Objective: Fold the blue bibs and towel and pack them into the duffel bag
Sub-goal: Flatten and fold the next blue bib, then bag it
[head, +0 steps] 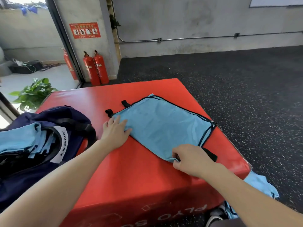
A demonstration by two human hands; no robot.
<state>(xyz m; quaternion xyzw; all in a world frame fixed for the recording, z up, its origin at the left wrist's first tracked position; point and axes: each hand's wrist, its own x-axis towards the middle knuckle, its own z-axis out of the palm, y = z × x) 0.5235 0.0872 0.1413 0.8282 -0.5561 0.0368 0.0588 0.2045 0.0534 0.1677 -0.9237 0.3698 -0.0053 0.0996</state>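
Observation:
A light blue bib point(162, 123) with black trim and black straps lies flat on the red plyo box point(131, 174). My left hand point(115, 132) rests flat on the bib's left edge, fingers spread. My right hand point(191, 159) pinches the bib's near corner between thumb and fingers. The navy duffel bag point(65, 128) sits at the box's left side, open, with folded blue bibs point(21, 138) lying in its mouth.
More blue cloth point(260, 184) lies on the dark speckled floor by the box's right near corner. Two red fire extinguishers point(95, 68) stand against the pillar behind the box. A potted plant point(32, 92) is at the far left.

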